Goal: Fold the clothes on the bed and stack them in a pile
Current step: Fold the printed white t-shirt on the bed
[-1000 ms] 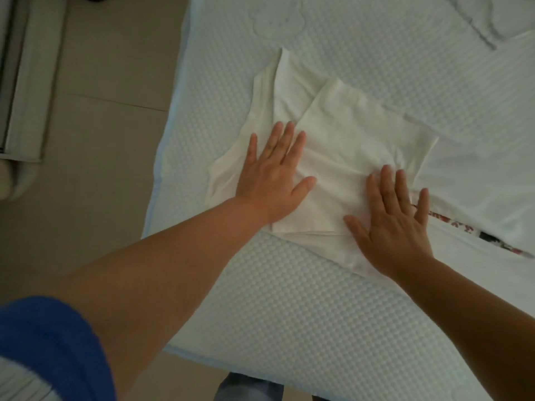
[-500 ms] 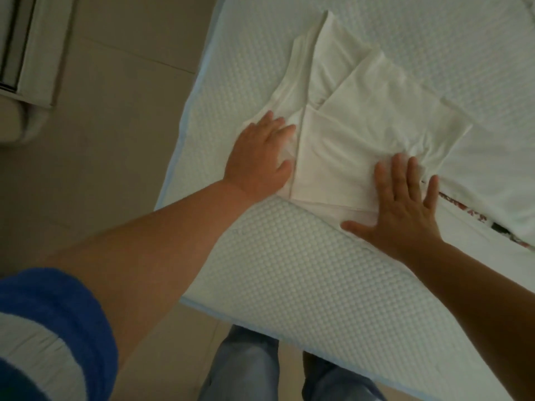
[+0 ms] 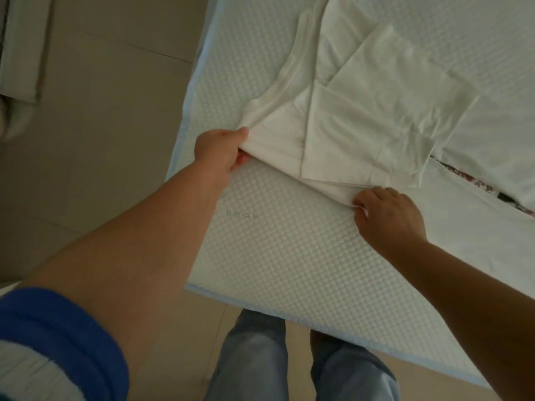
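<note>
Hands on the near edge of a half-folded white garment (image 3: 370, 120), which lies on the quilted bed (image 3: 289, 256) near its corner.

My left hand (image 3: 220, 149) has its fingers curled round the garment's left corner, bunching the cloth. My right hand (image 3: 385, 209) pinches the lower hem between curled fingers. Another white cloth (image 3: 492, 146) lies just beside it.

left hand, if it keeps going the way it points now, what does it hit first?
The left hand points up and right across the bed and already grips the near-left corner of the white garment. Going straight on, it would probably run into that garment's bunched fabric, then its folded top panel. Depth is hard to judge.
</note>
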